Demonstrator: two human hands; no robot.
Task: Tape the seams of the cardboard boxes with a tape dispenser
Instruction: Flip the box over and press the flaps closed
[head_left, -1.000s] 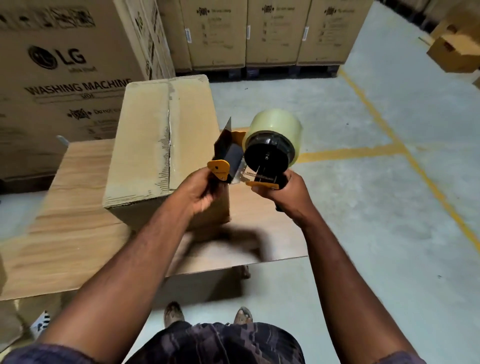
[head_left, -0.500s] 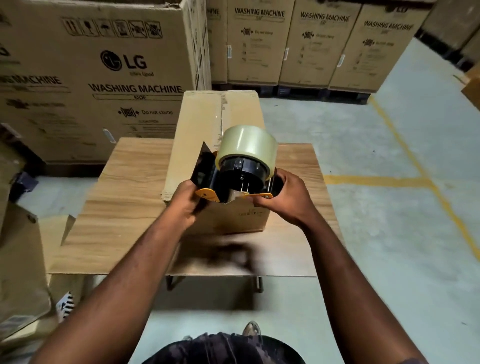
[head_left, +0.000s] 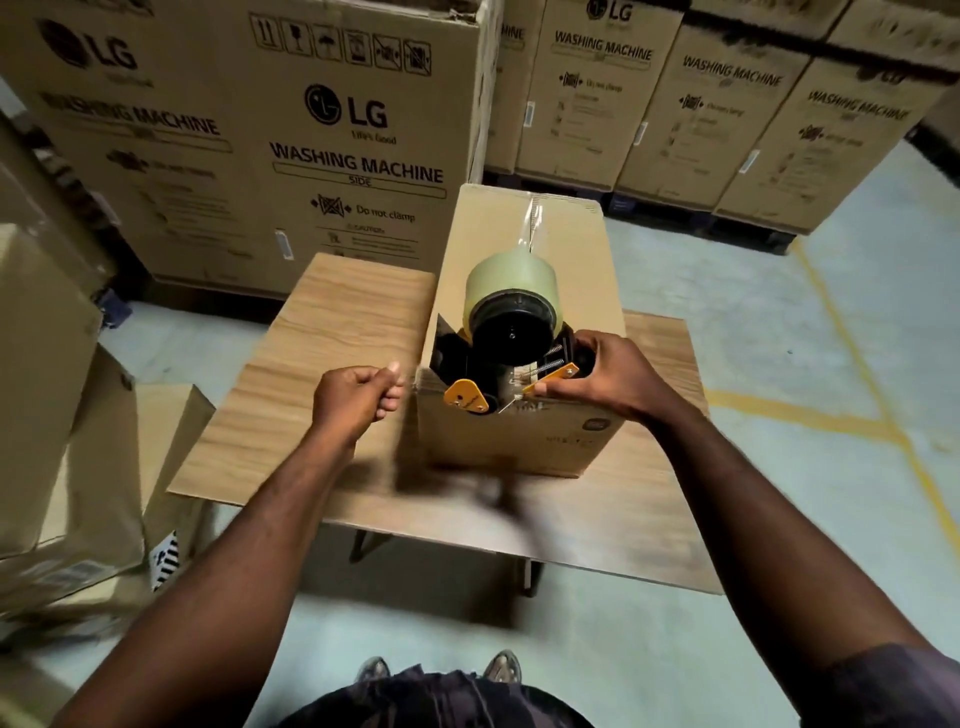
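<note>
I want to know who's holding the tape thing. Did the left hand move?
Yes. The left hand let go of the tape dispenser and moved left, clear of the cardboard box, over the table.

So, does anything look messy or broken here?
Only a little. The clear tape at the far end of the seam on top of the small box looks crinkled, not flat. The tape dispenser in the right hand looks fine.

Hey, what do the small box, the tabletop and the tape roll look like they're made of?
Small box: plain brown cardboard, matte, with printed marks.
Tabletop: wood-grain pattern, light brown; likely laminate or veneer, cannot tell.
Tape roll: clear plastic film, glossy, yellowish where wound thick.
</note>
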